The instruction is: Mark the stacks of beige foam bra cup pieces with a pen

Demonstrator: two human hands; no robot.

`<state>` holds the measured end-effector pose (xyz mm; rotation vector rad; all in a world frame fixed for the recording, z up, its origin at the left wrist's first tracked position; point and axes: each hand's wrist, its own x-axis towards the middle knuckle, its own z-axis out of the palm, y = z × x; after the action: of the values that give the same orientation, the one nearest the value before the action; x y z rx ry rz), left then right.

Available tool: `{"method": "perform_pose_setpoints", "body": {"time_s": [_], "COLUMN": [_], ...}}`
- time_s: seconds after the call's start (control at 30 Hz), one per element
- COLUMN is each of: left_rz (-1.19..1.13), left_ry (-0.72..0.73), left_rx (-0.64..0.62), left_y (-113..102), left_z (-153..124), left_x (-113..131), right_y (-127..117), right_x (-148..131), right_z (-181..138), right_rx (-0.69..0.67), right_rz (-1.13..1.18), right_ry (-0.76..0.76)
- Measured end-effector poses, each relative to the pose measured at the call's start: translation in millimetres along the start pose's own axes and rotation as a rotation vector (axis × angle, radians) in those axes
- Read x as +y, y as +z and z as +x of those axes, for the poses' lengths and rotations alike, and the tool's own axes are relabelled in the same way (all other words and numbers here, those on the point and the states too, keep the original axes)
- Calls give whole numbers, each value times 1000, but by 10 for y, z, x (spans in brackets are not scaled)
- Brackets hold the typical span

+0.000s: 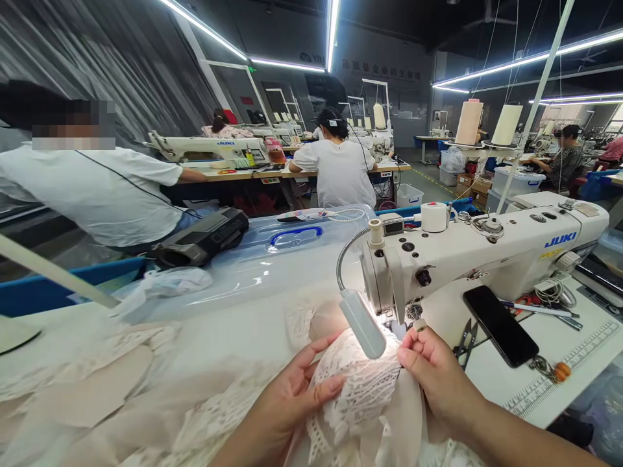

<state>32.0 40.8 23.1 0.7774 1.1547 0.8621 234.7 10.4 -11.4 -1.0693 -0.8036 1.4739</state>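
Note:
A piece of white openwork lace fabric (363, 389) with a beige backing lies under the head of a white sewing machine (467, 253). My left hand (304, 386) grips the lace at its left side, thumb on top and fingers behind. At the lace's right edge, close to the needle area, my right hand (435, 366) pinches the fabric between thumb and fingers. A grey lamp (363, 324) on a bendable metal neck lights the spot and hides part of the lace. The needle itself is hard to make out.
More lace and beige pieces (111, 383) spread over the table's left. Right of the machine head lie black thread snips (467, 340), a black phone (501, 324) and pens. A clear plastic lid (253, 259) stands behind. Co-workers sit at other machines beyond.

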Motion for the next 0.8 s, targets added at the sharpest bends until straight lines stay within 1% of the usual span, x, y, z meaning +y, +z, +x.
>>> {"method": "perform_pose_setpoints", "body": {"time_s": [0.13,0.3,0.37,0.43,0.53,0.6,0.67,0.8], "left_rz": [-17,-37,-62,-84,-93,-73,-53,-43], "left_ry": [24,0,-7,-1,11,20,47,97], "left_rx": [11,4,14,15,-27,-55,-67,-74], "left_y": [9,-8,-17,-32,-86,-140,-189,-229], "left_z": [7,-1,-11,-9,30,65,92,104], "left_x": [-9,6,11,8,-13,-27,-32,-15], "right_y": [10,-3,-7,-10,-26,-44,-56,-41], "right_x": [-20,18,51,92,157,192,215,236], "right_z": [-4,-15,-33,-55,-82,-88,-87,-88], "right_rx": [-4,-24,-53,-90,-139,-159,-177,-154], "right_rz": [-10,-65,-161,-297,-451,-469,-447,-380], "right_ry": [-5,-12,-48,-126,-234,-238,-208,-202]}}
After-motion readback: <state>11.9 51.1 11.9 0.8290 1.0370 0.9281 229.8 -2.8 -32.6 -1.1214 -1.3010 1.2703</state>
